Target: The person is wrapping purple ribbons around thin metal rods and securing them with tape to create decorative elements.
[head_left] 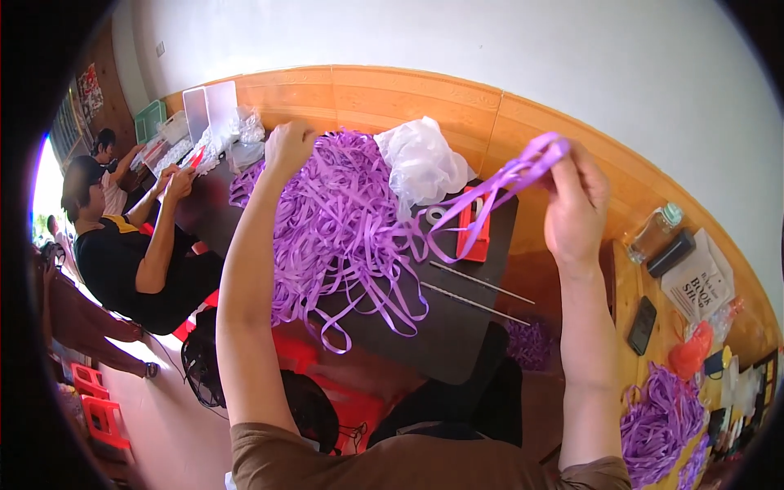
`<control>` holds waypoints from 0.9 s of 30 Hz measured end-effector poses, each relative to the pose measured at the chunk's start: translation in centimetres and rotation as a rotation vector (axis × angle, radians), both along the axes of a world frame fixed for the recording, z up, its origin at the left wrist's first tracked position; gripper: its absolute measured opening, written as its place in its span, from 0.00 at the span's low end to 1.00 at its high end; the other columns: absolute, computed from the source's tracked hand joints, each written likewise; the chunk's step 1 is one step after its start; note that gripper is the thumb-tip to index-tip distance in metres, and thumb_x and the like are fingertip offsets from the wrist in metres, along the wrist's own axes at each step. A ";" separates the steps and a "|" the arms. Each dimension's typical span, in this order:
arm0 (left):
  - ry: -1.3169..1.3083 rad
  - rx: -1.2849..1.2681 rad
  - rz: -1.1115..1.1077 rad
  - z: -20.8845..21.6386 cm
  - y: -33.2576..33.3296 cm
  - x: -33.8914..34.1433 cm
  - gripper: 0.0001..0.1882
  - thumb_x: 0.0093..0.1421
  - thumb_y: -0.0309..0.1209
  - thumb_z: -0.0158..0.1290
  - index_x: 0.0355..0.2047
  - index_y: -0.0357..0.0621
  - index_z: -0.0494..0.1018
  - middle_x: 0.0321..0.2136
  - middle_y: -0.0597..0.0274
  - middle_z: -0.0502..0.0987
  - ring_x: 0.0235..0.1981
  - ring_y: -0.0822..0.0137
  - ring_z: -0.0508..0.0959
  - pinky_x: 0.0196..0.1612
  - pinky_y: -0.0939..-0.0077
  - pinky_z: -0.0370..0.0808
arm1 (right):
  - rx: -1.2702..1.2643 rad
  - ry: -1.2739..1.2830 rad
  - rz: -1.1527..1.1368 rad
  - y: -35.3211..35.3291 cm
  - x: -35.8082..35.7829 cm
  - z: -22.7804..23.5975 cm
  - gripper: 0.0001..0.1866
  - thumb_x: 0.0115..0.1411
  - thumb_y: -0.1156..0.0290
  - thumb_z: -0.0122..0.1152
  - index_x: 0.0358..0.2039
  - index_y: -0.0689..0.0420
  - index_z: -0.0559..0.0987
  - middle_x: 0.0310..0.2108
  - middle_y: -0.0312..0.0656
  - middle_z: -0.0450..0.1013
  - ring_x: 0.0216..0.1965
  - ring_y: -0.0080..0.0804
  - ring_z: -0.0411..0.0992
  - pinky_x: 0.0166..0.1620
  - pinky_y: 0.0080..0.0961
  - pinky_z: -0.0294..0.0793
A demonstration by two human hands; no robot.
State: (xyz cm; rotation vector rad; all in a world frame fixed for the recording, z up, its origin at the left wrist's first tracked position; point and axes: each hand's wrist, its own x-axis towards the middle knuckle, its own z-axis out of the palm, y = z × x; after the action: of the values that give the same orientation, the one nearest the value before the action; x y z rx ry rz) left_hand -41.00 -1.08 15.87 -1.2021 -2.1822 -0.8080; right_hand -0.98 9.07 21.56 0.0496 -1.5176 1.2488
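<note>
A big tangled heap of purple ribbon (339, 220) covers much of the dark table (457, 343) before me. Raised at the right, my right hand (576, 200) pinches several loops of purple ribbon (531, 159) between thumb and fingers, and strands hang from them back toward the heap. My left hand (290, 149) is above the heap's far left edge with its fingers curled closed; what they hold, if anything, is hidden. Beside the heap lie a crumpled white plastic bag (425, 159), a red tape dispenser (475, 229) and two thin rods (482, 298).
Another person (114, 245) works at the table's left, holding something red. Clear plastic bags (245, 135) lie at the far left. On the wooden surface at right are a bottle (653, 233), a phone (643, 325) and more purple ribbon (661, 425). Red stools (104, 420) stand on the floor.
</note>
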 end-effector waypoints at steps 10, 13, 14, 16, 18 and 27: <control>-0.778 -0.092 -0.771 0.1 1.7 15.6 0.20 0.62 0.40 0.52 0.48 0.39 0.74 0.49 0.54 0.74 0.50 0.63 0.72 0.55 0.67 0.66 | -0.171 -0.086 0.299 1.0 2.1 -3.4 0.14 0.67 0.67 0.46 0.37 0.65 0.77 0.32 0.42 0.76 0.32 0.25 0.73 0.36 0.20 0.71; -1.176 -0.126 -1.341 -2.8 1.1 21.4 0.27 0.65 0.38 0.49 0.58 0.34 0.61 0.51 0.55 0.72 0.53 0.66 0.70 0.58 0.70 0.64 | -0.205 -0.065 0.299 0.8 1.8 -4.2 0.14 0.67 0.67 0.46 0.37 0.64 0.77 0.32 0.42 0.76 0.32 0.25 0.73 0.36 0.19 0.70; -1.290 -0.068 -1.360 -2.9 0.8 23.5 0.22 0.64 0.36 0.49 0.54 0.35 0.67 0.44 0.56 0.76 0.46 0.68 0.75 0.49 0.74 0.72 | -0.234 -0.043 0.296 0.7 2.0 -4.4 0.14 0.67 0.66 0.47 0.37 0.64 0.77 0.33 0.42 0.76 0.33 0.25 0.73 0.35 0.18 0.70; -1.482 -0.270 -1.379 -3.1 0.5 24.2 0.15 0.64 0.34 0.50 0.45 0.35 0.74 0.31 0.59 0.79 0.33 0.72 0.78 0.33 0.80 0.74 | -0.210 -0.061 0.288 1.5 2.8 -5.1 0.15 0.67 0.66 0.47 0.37 0.65 0.77 0.35 0.43 0.76 0.33 0.26 0.73 0.37 0.20 0.72; -1.518 -0.183 -1.336 -3.6 0.4 24.2 0.12 0.63 0.32 0.51 0.34 0.33 0.77 0.17 0.64 0.74 0.18 0.76 0.72 0.22 0.84 0.68 | -0.233 -0.065 0.189 1.6 3.5 -5.6 0.16 0.67 0.65 0.47 0.38 0.66 0.77 0.39 0.47 0.75 0.34 0.27 0.73 0.39 0.23 0.74; -1.290 -0.130 -0.977 -3.9 -1.5 19.6 0.11 0.62 0.29 0.51 0.28 0.32 0.77 0.14 0.64 0.72 0.14 0.76 0.70 0.19 0.84 0.67 | -0.457 0.050 0.330 4.1 8.4 -10.2 0.16 0.66 0.64 0.47 0.34 0.64 0.78 0.42 0.51 0.73 0.35 0.33 0.72 0.37 0.26 0.70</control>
State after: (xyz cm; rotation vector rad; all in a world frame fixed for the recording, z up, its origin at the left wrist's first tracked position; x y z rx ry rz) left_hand -21.38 -2.55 11.97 -2.2613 -2.3812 -2.3825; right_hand 7.43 13.18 11.32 0.0309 -1.1794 1.8213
